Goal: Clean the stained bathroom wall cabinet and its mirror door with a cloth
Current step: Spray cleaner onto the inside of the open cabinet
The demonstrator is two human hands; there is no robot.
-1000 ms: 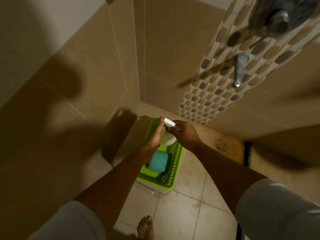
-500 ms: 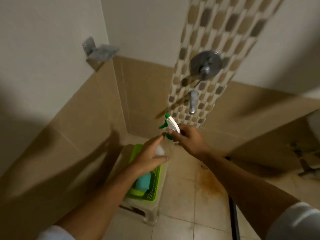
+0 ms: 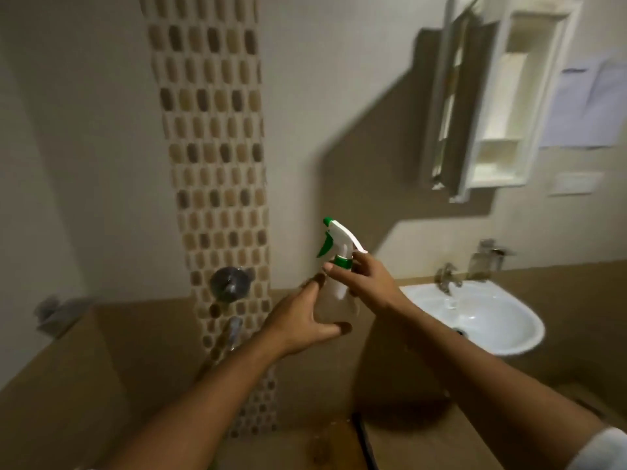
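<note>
Since the earlier frame the spray bottle [image 3: 339,290] has been raised out of the green basket and the view has swung from the shower corner to the wall that carries the wash basin [image 3: 475,337]. The bottle now stands upright, just left of the basin and above its rim. The left hand [image 3: 298,320] cups the translucent body, thumb underneath. The right hand [image 3: 368,283] grips the neck at the green collar, fingers curled round it, not on the trigger. The wall cabinet [image 3: 509,106] hangs above the basin, its mirror door [image 3: 448,96] swung open and seen nearly edge-on. No cloth is visible. Recommended: shift the right hand to the trigger, keep the bottle upright, and aim the nozzle at the cabinet shelves from near range to limit overspray on the basin.
</note>
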